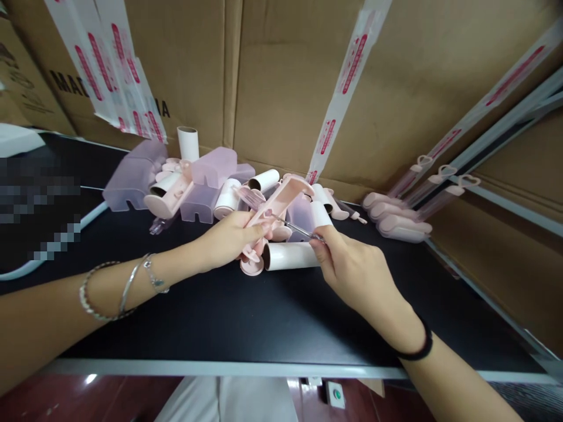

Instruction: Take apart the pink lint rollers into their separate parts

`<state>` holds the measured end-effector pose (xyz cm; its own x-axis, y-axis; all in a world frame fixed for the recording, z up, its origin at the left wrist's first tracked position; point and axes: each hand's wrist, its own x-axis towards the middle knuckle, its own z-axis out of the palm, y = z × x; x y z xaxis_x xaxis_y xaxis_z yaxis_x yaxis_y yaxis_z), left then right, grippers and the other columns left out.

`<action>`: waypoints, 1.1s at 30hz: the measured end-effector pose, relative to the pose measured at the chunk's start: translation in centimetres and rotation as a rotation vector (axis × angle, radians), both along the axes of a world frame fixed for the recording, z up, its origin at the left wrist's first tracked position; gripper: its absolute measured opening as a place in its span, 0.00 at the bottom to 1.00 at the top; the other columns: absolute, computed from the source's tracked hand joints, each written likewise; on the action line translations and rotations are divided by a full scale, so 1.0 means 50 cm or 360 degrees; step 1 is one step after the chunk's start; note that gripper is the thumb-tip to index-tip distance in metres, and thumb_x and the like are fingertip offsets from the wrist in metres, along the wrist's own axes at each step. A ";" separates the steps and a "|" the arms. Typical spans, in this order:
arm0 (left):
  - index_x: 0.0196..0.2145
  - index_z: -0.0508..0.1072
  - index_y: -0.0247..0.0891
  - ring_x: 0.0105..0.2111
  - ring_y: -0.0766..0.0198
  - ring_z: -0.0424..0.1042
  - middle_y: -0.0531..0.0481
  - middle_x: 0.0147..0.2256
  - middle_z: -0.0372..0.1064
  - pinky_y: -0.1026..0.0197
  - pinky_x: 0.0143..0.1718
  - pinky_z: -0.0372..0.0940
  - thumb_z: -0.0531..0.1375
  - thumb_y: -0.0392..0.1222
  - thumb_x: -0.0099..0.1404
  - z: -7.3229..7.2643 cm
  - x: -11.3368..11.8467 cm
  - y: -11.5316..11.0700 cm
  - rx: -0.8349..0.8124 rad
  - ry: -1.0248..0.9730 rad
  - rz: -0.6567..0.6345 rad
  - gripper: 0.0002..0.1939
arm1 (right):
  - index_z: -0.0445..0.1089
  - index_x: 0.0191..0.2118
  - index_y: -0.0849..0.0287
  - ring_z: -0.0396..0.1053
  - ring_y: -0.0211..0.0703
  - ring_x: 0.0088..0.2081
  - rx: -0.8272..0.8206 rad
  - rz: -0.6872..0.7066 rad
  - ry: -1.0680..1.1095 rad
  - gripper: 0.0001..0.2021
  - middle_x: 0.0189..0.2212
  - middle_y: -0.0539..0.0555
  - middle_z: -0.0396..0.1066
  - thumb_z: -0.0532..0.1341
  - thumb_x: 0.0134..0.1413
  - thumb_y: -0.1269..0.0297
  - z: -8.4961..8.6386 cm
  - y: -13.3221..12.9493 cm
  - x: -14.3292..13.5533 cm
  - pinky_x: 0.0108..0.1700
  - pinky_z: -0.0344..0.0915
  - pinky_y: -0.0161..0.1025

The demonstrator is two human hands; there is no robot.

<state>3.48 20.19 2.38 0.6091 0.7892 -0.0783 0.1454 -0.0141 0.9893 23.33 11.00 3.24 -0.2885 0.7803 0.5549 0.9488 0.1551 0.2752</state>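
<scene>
My left hand (pixel 233 237) is closed around a long pink plastic part (pixel 288 196), which it holds tilted above the black table. In my right hand (pixel 352 264) is a thin metal tool (pixel 299 228), pinched between thumb and fingers, its tip pointing left at the pink part near my left thumb. Whether the tip touches the part is too small to tell. Just under the hands lies a white roll (pixel 292 257), with a round pink piece (pixel 252 265) at its left end.
Translucent purple covers (pixel 132 176), an upright white tube (pixel 188 144) and more pink parts are heaped at the back left. Several pink items with heart-shaped loops (pixel 402 227) lie at the back right, before cardboard boxes (pixel 281 88). The black table's (pixel 246 328) metal edge runs along the front.
</scene>
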 end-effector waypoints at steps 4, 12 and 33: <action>0.21 0.65 0.33 0.15 0.74 0.59 0.53 0.18 0.63 0.70 0.17 0.54 0.56 0.49 0.61 0.003 0.001 -0.002 0.0008 0.0102 -0.0017 0.17 | 0.67 0.35 0.59 0.68 0.37 0.24 0.0038 0.0032 -0.0050 0.11 0.26 0.49 0.72 0.50 0.62 0.61 0.007 -0.005 0.006 0.23 0.49 0.34; 0.25 0.66 0.35 0.14 0.73 0.57 0.54 0.18 0.62 0.70 0.15 0.51 0.56 0.52 0.61 -0.010 0.009 -0.001 0.0004 0.0251 0.0016 0.17 | 0.68 0.30 0.58 0.64 0.35 0.18 -0.0032 -0.0006 -0.0080 0.14 0.21 0.48 0.70 0.50 0.62 0.61 0.012 -0.016 0.004 0.21 0.42 0.35; 0.28 0.68 0.33 0.17 0.71 0.62 0.53 0.21 0.65 0.68 0.19 0.57 0.54 0.58 0.61 -0.031 0.010 0.011 0.0056 0.0238 -0.0025 0.22 | 0.70 0.32 0.58 0.65 0.35 0.19 -0.0097 0.0040 -0.0045 0.15 0.21 0.48 0.71 0.49 0.62 0.60 0.015 -0.010 0.016 0.21 0.43 0.34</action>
<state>3.96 20.72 0.84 0.6051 0.7835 -0.1416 0.2906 -0.0518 0.9554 24.14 10.48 3.97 -0.3232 0.8047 0.4979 0.9364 0.1958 0.2913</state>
